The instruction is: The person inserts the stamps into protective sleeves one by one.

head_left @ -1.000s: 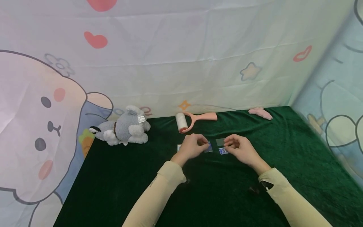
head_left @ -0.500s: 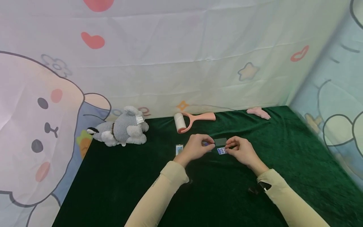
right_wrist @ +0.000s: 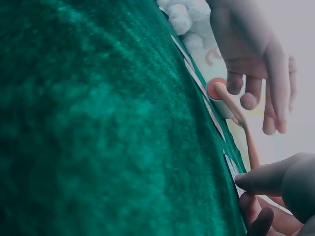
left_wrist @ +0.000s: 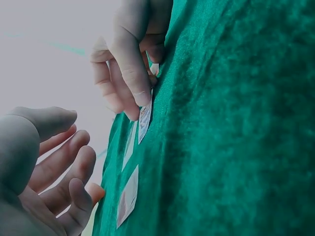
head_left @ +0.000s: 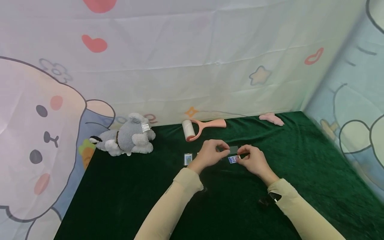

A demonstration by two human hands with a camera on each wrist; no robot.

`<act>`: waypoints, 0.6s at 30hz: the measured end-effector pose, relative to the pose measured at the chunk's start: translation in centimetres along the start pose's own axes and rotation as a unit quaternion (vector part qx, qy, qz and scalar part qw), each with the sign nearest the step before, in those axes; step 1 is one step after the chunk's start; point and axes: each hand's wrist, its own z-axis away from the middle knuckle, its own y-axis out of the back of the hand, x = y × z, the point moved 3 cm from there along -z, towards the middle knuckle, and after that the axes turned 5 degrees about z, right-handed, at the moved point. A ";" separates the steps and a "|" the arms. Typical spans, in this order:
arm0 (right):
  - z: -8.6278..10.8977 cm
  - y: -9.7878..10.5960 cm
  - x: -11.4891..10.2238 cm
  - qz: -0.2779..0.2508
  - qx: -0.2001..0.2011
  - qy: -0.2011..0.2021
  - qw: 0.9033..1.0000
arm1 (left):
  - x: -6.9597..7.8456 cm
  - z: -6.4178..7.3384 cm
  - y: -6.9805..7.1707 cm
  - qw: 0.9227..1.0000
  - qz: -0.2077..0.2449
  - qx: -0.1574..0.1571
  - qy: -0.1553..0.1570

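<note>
A small blue card [head_left: 232, 159] lies on the green cloth, and my right hand [head_left: 255, 162] pinches its right end between thumb and fingers. In the right wrist view the thumb tip sits on that card [right_wrist: 231, 167]. Just behind it lies a translucent grey rectangle [head_left: 233, 150], like a clear card sleeve. To the left, my left hand [head_left: 210, 152] hovers over the cloth, its fingers loosely bent and holding nothing in the left wrist view. Below that hand another card [left_wrist: 128, 196] lies flat. A pale-bordered card [head_left: 188, 159] rests further left; one beside it is mostly hidden by the left hand.
A lint roller [head_left: 207, 125] with an orange handle lies at the back of the green cloth [head_left: 135, 193]. A grey plush toy [head_left: 129, 135] lies at the back left, a pink soft item [head_left: 271, 119] at the back right. A printed curtain [head_left: 180, 66] hangs behind.
My left hand has shifted slightly right, off the cards at left, uncovering the pale-bordered one. My right hand stays at the blue card. The head view has turned slightly.
</note>
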 end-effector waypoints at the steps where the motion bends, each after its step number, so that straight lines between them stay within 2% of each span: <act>1: 0.0 -0.1 0.0 0.003 0.001 0.002 1.000 | 0.0 -0.1 -0.1 1.000 -0.003 0.002 -0.001; 11: 0.0 -0.1 -0.1 0.022 0.010 0.011 1.000 | 0.0 -1.1 -0.6 1.000 -0.013 0.010 0.003; 18: 0.1 0.2 -0.2 0.033 0.031 0.039 0.998 | 0.1 -1.5 -0.7 1.000 -0.012 0.006 0.003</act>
